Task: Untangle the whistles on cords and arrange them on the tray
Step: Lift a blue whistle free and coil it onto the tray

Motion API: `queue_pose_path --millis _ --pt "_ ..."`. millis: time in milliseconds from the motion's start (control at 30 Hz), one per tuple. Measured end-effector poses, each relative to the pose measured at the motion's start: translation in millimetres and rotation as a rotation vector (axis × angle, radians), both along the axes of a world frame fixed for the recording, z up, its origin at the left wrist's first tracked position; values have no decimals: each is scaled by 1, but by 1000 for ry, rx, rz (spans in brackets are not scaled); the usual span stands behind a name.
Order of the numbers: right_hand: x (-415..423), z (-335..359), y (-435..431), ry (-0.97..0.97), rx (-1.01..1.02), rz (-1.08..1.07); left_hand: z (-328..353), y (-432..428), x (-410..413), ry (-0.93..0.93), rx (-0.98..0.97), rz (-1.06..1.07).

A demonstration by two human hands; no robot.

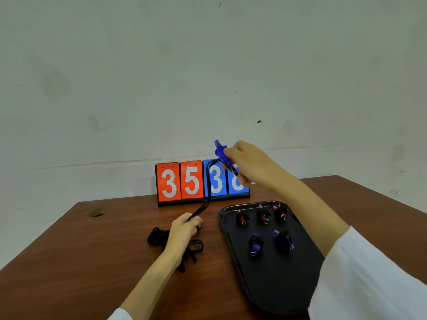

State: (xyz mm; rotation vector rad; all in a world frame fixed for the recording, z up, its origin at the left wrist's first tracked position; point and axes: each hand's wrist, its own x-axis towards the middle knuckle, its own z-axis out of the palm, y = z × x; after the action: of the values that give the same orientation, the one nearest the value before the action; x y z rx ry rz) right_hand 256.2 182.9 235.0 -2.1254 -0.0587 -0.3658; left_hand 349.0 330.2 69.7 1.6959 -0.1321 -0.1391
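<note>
Progress: five whistles are already laid on the black tray (pixel 277 287), each with its cord bundled round it. Three red whistles (pixel 263 215) are lined along the far row and two blue ones (pixel 255 244) sit in the nearer row, all apart from one another. A sixth, the blue whistle (pixel 220 152), is in hand: it is held raised well above the wooden table (pixel 69 262), in front of the flip scoreboard (pixel 191 181), by the right hand (pixel 247 162), whose fingers are curled round its lower part. Its cord (pixel 209 181) is drawn down and toward the person to the left hand (pixel 184 227), which pinches it just above the table. A loose tangle of black cords (pixel 161 236) lies on the table beside and under that hand, left of the tray; whether further whistles are buried in it cannot be told, since part is hidden by the hand. Judgement: the task is well past half. This cord has to be freed, wound and placed, probably in the open spot of the nearer row, and the tangle cleared. Orientation: the long axis of the held whistle is tilted, with the free end up, to the left and away, and the gripped end down toward the right. Which end is the mouthpiece cannot be resolved.
</note>
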Motion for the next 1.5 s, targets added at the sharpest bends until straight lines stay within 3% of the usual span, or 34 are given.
queue_pose_path --millis 67,267,333,433,567,833,933,1100,1300,1500 --pt "1 -16 4 -23 -42 -64 -1 9 -3 -26 9 -14" --pt "26 -67 14 54 139 -5 8 22 -13 -140 -16 -124" --pt "35 -87 19 96 221 26 15 14 -15 -178 -150 -225" --pt "41 -111 20 92 357 -8 19 -7 -20 -71 -417 -309" --pt "45 -131 14 66 530 -51 5 -15 -23 33 -353 -330" --pt "51 -150 0 75 770 -96 -7 -9 -25 -33 -174 -373" --pt "50 -147 -7 -13 670 -230 -8 -6 -27 -15 -87 -399" --pt "49 -157 -19 -56 299 -308 -8 -2 -20 -73 211 -396" --pt "53 -164 -24 119 -85 -126 -7 7 -14 -387 502 -395" --pt "48 -155 -33 350 -62 183 -7 14 -8 -784 603 -206"
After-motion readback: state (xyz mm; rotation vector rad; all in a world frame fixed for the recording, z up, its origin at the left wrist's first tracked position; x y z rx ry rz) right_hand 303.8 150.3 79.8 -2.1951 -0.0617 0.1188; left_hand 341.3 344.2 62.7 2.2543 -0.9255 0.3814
